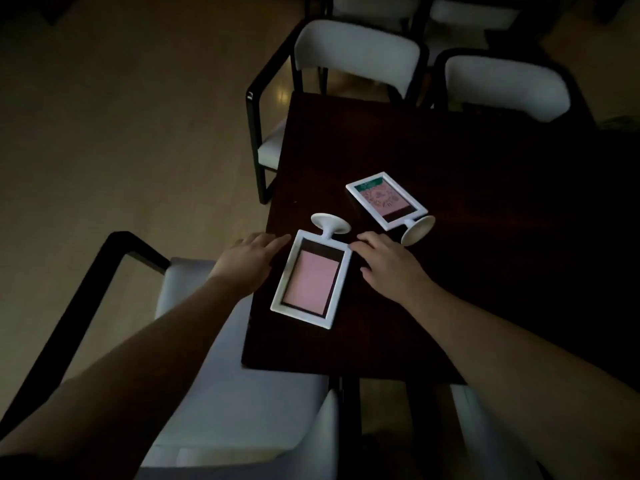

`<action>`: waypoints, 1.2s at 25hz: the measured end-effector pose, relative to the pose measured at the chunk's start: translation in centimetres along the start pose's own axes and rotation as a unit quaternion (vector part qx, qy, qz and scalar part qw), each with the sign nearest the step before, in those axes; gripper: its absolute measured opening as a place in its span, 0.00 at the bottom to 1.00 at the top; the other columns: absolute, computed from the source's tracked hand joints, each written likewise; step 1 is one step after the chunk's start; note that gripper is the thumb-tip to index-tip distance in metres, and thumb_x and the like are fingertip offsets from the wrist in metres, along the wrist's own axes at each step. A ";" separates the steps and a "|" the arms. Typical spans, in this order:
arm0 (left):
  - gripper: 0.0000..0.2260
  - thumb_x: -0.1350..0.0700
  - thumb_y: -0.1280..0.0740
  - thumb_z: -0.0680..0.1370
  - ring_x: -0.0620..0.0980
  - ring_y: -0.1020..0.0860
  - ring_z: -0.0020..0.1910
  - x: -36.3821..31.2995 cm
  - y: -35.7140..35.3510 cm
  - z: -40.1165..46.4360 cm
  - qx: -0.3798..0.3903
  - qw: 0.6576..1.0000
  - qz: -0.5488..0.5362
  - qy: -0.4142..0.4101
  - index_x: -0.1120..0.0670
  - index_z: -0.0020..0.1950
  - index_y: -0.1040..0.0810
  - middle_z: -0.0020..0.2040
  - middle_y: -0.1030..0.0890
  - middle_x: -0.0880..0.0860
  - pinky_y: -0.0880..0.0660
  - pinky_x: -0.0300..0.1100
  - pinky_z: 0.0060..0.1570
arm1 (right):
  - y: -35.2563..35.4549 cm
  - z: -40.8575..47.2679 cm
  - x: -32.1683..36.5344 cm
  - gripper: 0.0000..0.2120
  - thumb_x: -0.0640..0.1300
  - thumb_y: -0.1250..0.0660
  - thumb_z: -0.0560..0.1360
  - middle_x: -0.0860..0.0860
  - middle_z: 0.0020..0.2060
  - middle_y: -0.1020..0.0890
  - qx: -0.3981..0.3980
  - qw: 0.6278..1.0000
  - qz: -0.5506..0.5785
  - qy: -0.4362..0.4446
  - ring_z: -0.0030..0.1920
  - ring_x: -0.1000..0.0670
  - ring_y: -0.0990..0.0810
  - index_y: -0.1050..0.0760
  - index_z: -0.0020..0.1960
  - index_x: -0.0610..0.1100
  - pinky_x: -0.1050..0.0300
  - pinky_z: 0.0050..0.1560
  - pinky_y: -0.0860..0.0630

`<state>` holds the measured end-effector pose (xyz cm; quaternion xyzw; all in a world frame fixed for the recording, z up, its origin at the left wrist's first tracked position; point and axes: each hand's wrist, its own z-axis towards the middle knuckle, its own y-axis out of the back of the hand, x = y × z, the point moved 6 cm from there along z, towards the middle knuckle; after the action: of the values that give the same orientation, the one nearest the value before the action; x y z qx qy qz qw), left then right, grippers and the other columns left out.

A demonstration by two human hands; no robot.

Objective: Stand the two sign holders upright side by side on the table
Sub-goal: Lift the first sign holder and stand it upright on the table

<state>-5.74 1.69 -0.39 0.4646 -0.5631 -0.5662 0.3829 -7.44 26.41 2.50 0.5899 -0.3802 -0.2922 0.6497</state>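
Left hand (247, 263), right hand (388, 268): fingers loosely apart, empty, flanking near holder (311, 278). It lies flat by the table (485, 271) near-left corner, foot away. Far holder (386, 200): flat, mid-table. Likely light, stiff, smooth plastic; grip frame edges, tip onto foot.

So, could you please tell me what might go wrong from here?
The near white-framed sign holder with the pink insert lies flat close to the dark wooden table edge; lifting it could knock it off. Its round base sits close to the far white-framed sign holder, risking a bump.
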 end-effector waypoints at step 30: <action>0.10 0.53 0.39 0.83 0.48 0.24 0.41 -0.7 2.6 0.8 -0.103 0.956 -0.268 0.053 0.55 0.58 0.21 0.48 0.17 0.55 0.32 0.41 0.35 | -0.9 2.3 0.7 0.11 0.43 0.36 0.80 0.45 0.46 0.16 -0.026 0.947 0.278 -0.160 0.48 0.45 0.17 0.22 0.59 0.41 0.47 0.48 0.20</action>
<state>-6.53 2.41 2.23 0.5860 -0.3355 -0.6772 0.2925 -8.93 24.44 1.71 0.3891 -0.6204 -0.2002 0.6509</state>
